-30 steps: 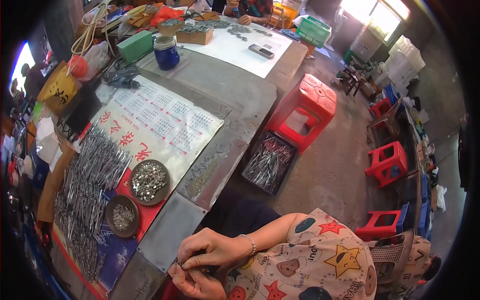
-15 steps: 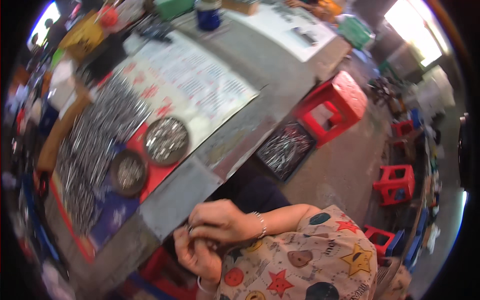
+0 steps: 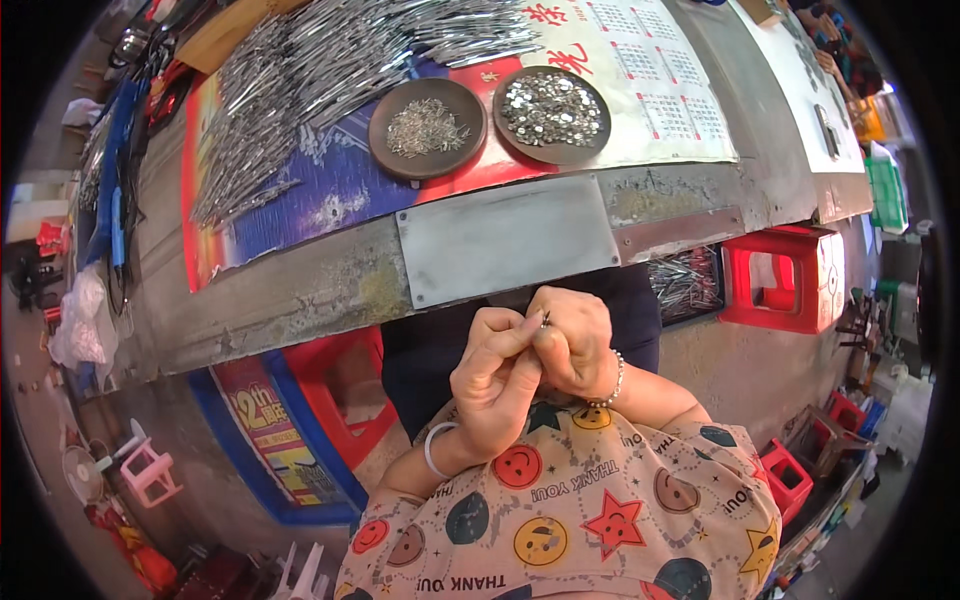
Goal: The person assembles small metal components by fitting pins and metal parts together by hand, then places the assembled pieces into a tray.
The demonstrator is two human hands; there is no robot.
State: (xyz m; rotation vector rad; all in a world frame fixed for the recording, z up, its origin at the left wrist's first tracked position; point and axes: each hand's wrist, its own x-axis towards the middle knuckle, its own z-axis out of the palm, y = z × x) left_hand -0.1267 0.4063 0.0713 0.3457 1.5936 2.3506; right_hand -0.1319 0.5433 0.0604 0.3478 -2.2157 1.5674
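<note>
Close to my body, just below the table edge, both hands meet with their fingertips pressed together. A tiny dark metal piece (image 3: 545, 321) shows between them. My left hand (image 3: 492, 378) pinches from the left, thumb and forefinger closed. My right hand (image 3: 576, 335) is curled closed on the same spot; most of what lies inside the fingers is hidden. Beyond them on the table, a brown dish (image 3: 381, 138) holds thin metal pins. Beside it a second brown dish (image 3: 550, 155) holds small shiny round metal pieces. Slender metal rods (image 3: 330, 75) lie in a large heap behind the dishes.
A grey metal plate (image 3: 510, 245) is fixed at the table's front edge. Right of my hands, a black tray (image 3: 722, 290) of metal rods stands beside a red stool (image 3: 825, 280). At the left below the table are a blue-rimmed tray (image 3: 225, 455) and another red stool (image 3: 375, 430).
My view has swung round, so the table edge now runs across ahead of me and the dishes sit higher up. Both hands stay together, now nearer the middle of the picture.
</note>
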